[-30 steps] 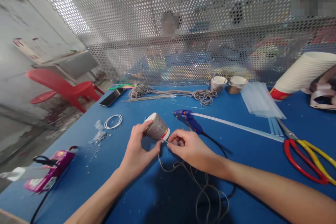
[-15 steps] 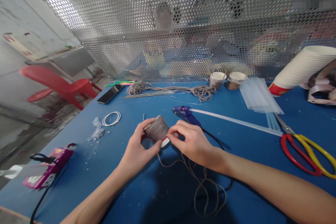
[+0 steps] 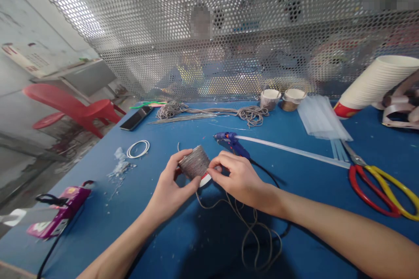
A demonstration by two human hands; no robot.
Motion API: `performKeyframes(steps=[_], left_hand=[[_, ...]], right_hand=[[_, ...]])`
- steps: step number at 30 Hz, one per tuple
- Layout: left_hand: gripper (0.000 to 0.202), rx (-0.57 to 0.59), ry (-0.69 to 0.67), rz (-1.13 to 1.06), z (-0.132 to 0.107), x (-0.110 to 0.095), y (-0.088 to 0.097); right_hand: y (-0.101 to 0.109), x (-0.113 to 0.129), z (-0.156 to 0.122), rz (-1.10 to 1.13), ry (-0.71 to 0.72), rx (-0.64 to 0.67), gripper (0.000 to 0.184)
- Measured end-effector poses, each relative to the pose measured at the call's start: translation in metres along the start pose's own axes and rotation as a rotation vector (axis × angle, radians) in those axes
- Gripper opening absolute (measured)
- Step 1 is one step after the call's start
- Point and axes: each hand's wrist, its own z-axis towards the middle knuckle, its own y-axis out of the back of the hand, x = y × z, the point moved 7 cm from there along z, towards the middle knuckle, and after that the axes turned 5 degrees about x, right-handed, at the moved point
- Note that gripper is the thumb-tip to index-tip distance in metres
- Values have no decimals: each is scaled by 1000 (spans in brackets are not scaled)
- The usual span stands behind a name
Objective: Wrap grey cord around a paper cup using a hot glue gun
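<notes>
A paper cup wrapped in grey cord [image 3: 195, 165] lies on its side just above the blue table [image 3: 98, 213], its red-and-white rim toward the right. My left hand [image 3: 170, 189] is closed round the cup from the left and below. My right hand [image 3: 233, 177] pinches the grey cord [image 3: 252, 235] against the cup's rim end. The loose cord trails down in loops under my right wrist. A blue glue gun [image 3: 233, 144] with a clear glue stick lies just behind my right hand.
Red and yellow scissors [image 3: 379, 183] lie at the right, with a stack of paper cups [image 3: 373, 85] and clear bags [image 3: 319, 117] behind. Two wrapped cups [image 3: 283, 99], cord bundles [image 3: 248, 115], a phone [image 3: 132, 120], a white ring [image 3: 138, 149] and a pink power strip [image 3: 62, 211] are around. A perforated metal screen stands at the back.
The cup has turned in my hands: its white bottom no longer shows and my right hand has moved from beside the rim onto it. My view has shifted slightly.
</notes>
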Motion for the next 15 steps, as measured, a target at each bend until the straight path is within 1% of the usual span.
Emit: performKeyframes(steps=[3, 8, 15], left_hand=[[45, 4, 0, -1, 0, 0, 0], [44, -28, 11, 0, 1, -1, 3], [44, -14, 20, -7, 0, 6, 4]], right_hand=[[0, 0, -1, -5, -2, -2, 11], [-1, -1, -1, 7, -15, 4, 10], [-2, -1, -2, 14, -9, 0, 9]])
